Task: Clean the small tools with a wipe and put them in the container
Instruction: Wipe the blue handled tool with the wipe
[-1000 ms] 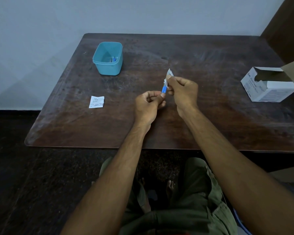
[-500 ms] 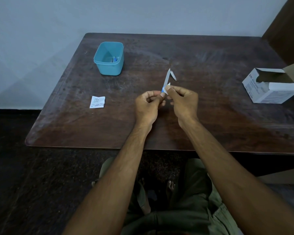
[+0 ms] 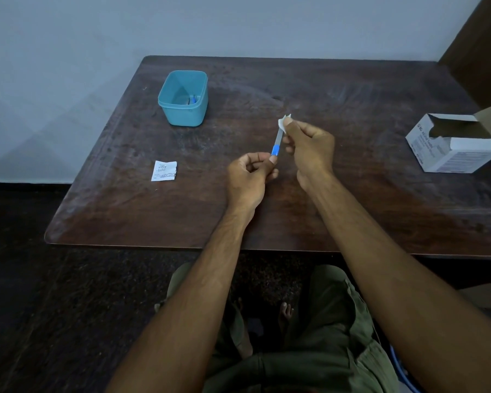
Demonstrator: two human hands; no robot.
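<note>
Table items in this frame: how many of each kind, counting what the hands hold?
Container: 1
Tool in the hands: 1
Tool in the container: at least 1, unclear
Wipe: 1
Torn packet: 1
Cardboard box: 1
Total: 6

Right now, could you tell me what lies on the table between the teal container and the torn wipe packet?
Nothing: in the head view, only bare table separates the teal container from the torn wipe packet.

Slim tool (image 3: 277, 143) with a blue grip, tilted above the table, white wipe (image 3: 284, 122) pinched on its far tip. Teal container (image 3: 183, 99) sits open far-left of it, something blue inside.
</note>
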